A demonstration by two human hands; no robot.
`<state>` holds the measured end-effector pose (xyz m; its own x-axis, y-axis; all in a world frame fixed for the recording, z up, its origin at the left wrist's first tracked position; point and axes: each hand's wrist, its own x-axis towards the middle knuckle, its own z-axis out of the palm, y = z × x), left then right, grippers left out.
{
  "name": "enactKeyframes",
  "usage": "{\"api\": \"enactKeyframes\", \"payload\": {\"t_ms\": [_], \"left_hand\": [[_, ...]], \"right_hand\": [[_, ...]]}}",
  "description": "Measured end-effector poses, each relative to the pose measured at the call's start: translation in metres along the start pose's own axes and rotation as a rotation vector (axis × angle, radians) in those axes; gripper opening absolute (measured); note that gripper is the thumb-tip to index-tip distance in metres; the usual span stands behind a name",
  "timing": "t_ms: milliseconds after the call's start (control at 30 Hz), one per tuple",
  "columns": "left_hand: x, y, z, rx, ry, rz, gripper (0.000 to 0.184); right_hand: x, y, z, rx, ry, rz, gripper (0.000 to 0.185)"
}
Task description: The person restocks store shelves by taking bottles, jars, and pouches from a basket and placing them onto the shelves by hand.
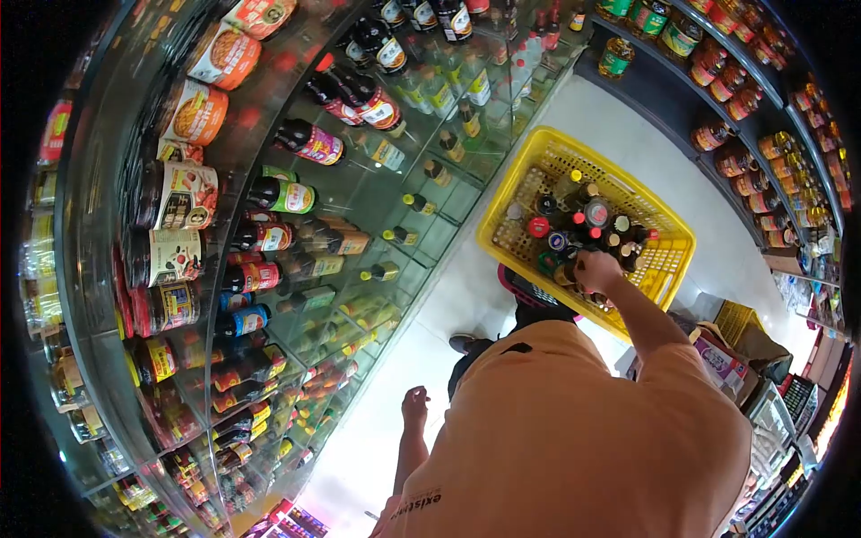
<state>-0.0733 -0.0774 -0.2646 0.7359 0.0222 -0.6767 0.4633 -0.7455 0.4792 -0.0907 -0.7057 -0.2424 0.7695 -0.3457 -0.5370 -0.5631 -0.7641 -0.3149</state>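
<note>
So the yellow basket (662, 264) sits on the floor at around 2–3 o'clock, loaded with bottles (598, 215) packed caps-up. Right hand (596, 271) is in among them, toward the basket's 6 o'clock side, fingers bent down; honestly can't tell if they're gripping a bottle. Left hand (415, 408) hangs near 6 o'clock, loosely curled, nothing in it. Glass shelves (439, 229) of jars and bottles fill 8 to 12.
</note>
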Motion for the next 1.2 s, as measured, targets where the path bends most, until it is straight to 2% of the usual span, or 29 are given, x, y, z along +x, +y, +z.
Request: {"api": "enactKeyframes", "payload": {"t_ms": [200, 333, 367, 467, 533, 567, 633, 667, 733, 767, 800, 833, 867, 900, 933, 967, 1000, 1033, 1067, 1100, 1133, 1200], "left_hand": [[0.021, 0.119, 0.012, 0.079, -0.039, 0.217, 0.027], [0.008, 0.239, 0.024, 0.063, -0.120, 0.387, 0.033], [-0.001, 0.269, 0.026, 0.065, -0.143, 0.487, 0.036], [-0.026, 0.340, 0.038, -0.022, -0.221, 0.704, 0.044], [-0.040, 0.376, 0.048, -0.015, -0.275, 0.869, 0.058], [-0.049, 0.393, 0.053, -0.010, -0.273, 0.867, 0.058], [-0.064, 0.421, 0.061, 0.073, -0.288, 1.084, 0.070], [-0.067, 0.429, 0.064, 0.074, -0.290, 1.081, 0.070], [-0.071, 0.435, 0.071, -0.112, -0.642, 0.722, 0.082], [-0.059, 0.422, 0.075, -0.193, -0.636, 0.734, 0.080], [-0.052, 0.408, 0.079, -0.290, -0.622, 0.711, 0.073], [-0.052, 0.400, 0.077, -0.393, -0.602, 0.613, 0.069], [-0.051, 0.390, 0.073, -0.495, -0.578, 0.516, 0.066], [-0.029, 0.358, 0.072, -0.496, -0.533, 0.392, 0.067], [-0.025, 0.341, 0.068, -0.546, -0.444, 0.402, 0.065], [-0.009, 0.310, 0.065, -0.564, -0.395, 0.376, 0.060], [-0.009, 0.295, 0.059, -0.550, -0.318, 0.377, 0.052], [-0.016, 0.288, 0.047, -0.522, -0.262, 0.282, 0.047], [-0.016, 0.271, 0.041, -0.535, -0.228, 0.292, 0.046], [-0.026, 0.264, 0.032, -0.567, -0.193, 0.207, 0.046], [-0.018, 0.231, 0.031, -0.636, -0.164, 0.218, 0.046], [-0.013, 0.175, 0.024, -0.588, -0.062, 0.093, 0.041]], "right_hand": [[-0.048, -0.019, -0.118, 0.179, 0.155, -0.083, 0.026], [-0.083, -0.046, -0.187, 0.330, 0.155, -0.160, 0.025], [-0.092, -0.055, -0.203, 0.376, 0.143, -0.195, 0.023], [-0.097, -0.071, -0.220, 0.521, 0.101, -0.282, 0.021], [-0.095, -0.082, -0.222, 0.620, 0.063, -0.330, 0.020], [-0.093, -0.091, -0.222, 0.676, 0.010, -0.375, 0.021], [-0.089, -0.106, -0.216, 0.853, -0.068, -0.466, 0.019], [-0.086, -0.115, -0.214, 0.855, -0.071, -0.464, 0.019], [-0.083, -0.130, -0.211, 0.969, -0.251, -0.443, 0.022], [-0.082, -0.134, -0.206, 0.971, -0.253, -0.434, 0.022], [-0.080, -0.138, -0.200, 1.076, -0.276, -0.435, 0.031], [-0.077, -0.139, -0.192, 1.183, -0.297, -0.437, 0.041], [-0.068, -0.132, -0.180, 1.184, -0.295, -0.432, 0.041], [-0.056, -0.118, -0.163, 1.105, -0.206, -0.376, 0.047], [-0.043, -0.101, -0.143, 1.025, -0.119, -0.319, 0.053], [-0.029, -0.079, -0.118, 0.815, -0.004, -0.241, 0.050], [-0.025, -0.059, -0.102, 0.575, -0.017, -0.186, 0.052], [-0.022, -0.040, -0.085, 0.335, -0.031, -0.134, 0.054], [-0.019, -0.020, -0.060, 0.206, -0.101, -0.099, 0.053], [-0.014, 0.000, -0.030, 0.076, -0.169, -0.066, 0.053], [-0.008, 0.022, 0.007, 0.006, -0.225, -0.012, 0.052], [0.003, 0.045, 0.055, -0.069, -0.290, 0.034, 0.051]]}}
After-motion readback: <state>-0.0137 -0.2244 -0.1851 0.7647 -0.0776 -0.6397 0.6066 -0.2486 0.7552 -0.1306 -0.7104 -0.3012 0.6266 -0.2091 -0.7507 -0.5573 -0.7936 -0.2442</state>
